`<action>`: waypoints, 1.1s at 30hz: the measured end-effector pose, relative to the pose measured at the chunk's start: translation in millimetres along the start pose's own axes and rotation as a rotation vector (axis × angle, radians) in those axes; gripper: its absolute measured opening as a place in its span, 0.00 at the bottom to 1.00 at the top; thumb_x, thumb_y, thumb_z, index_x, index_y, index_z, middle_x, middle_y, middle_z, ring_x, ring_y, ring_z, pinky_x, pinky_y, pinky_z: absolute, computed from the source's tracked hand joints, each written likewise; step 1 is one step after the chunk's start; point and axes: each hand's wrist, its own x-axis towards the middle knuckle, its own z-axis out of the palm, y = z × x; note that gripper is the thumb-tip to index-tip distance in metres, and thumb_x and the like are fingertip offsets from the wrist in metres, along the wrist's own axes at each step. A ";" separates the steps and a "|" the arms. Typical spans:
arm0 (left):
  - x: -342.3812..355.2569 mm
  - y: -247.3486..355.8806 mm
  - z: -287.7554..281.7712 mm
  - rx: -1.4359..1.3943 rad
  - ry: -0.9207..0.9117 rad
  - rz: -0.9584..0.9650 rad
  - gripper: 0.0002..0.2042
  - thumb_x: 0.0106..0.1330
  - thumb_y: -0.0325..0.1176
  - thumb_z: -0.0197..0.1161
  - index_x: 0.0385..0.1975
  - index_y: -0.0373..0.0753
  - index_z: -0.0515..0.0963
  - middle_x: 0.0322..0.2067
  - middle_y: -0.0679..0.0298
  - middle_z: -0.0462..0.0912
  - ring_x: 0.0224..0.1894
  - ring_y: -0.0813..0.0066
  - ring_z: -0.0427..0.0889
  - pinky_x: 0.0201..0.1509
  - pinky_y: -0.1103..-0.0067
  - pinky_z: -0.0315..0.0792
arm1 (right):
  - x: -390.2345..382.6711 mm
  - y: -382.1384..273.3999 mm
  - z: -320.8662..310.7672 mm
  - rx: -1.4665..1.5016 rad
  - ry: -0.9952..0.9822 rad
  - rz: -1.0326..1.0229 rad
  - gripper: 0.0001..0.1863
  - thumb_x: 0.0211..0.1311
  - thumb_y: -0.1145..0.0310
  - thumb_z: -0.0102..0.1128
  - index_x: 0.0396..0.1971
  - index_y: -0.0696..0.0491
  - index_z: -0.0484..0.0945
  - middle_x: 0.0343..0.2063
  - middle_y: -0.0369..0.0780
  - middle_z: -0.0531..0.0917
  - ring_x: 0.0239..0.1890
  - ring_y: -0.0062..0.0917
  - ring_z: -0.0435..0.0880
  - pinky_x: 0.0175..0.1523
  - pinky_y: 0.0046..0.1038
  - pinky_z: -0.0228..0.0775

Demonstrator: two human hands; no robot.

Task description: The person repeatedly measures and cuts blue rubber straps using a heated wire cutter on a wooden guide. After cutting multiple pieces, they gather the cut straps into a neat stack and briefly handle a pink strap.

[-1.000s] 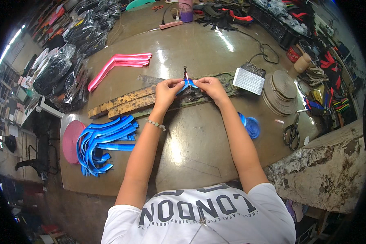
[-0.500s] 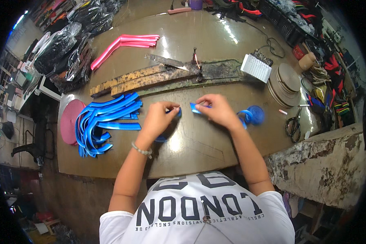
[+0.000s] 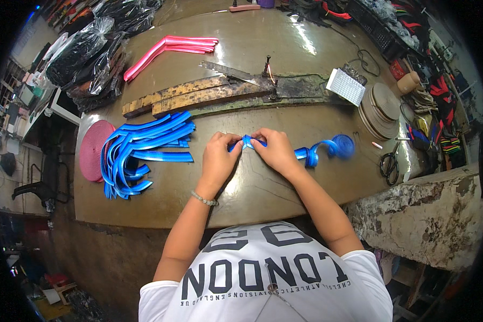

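My left hand (image 3: 218, 156) and my right hand (image 3: 275, 153) meet over the middle of the table, fingertips pinched. Between them, a short bit of blue strap (image 3: 247, 141) shows, with a bent or peaked shape. The fingers cover the rest of what they hold. To the right of my right hand, a blue strap runs in a loose curl to a blue strap roll (image 3: 342, 146). Left of my hands lies a fanned pile of cut blue straps (image 3: 155, 135), partly over a flat pink roll (image 3: 94, 153).
Beyond my hands lies a long wooden block (image 3: 198, 96) with a metal post (image 3: 267, 67). Pink straps (image 3: 172, 44) rest farther back. To the right are a white gridded box (image 3: 346, 87), beige webbing rolls (image 3: 378, 112) and black scissors (image 3: 389, 165). Plastic-wrapped bundles (image 3: 88, 59) stand at the left.
My hands have come together from apart, the right moving left, bringing the blue strap pieces in their fingers close to each other. The view has shifted slightly.
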 end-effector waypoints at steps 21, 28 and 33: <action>-2.6 6.9 2.0 0.044 0.034 -0.059 0.07 0.54 0.30 0.65 0.29 0.35 0.81 0.25 0.56 0.77 0.28 0.61 0.77 0.33 0.72 0.70 | -7.1 3.8 15.3 -0.224 0.077 -0.324 0.13 0.50 0.79 0.54 0.38 0.59 0.79 0.31 0.44 0.73 0.36 0.37 0.72 0.43 0.34 0.68; -3.6 1.2 6.1 0.052 0.028 -0.038 0.06 0.56 0.32 0.64 0.28 0.36 0.81 0.25 0.56 0.77 0.28 0.59 0.77 0.33 0.71 0.71 | -23.4 9.8 43.0 -0.607 0.162 -0.384 0.20 0.51 0.78 0.52 0.47 0.61 0.75 0.37 0.45 0.73 0.38 0.38 0.71 0.45 0.33 0.69; -2.7 -0.9 5.9 0.063 0.011 -0.036 0.07 0.56 0.34 0.62 0.27 0.37 0.80 0.26 0.58 0.77 0.30 0.58 0.78 0.33 0.69 0.71 | -16.0 -5.7 29.6 -0.656 0.093 -0.369 0.21 0.52 0.78 0.50 0.49 0.63 0.72 0.38 0.46 0.72 0.40 0.38 0.71 0.46 0.33 0.69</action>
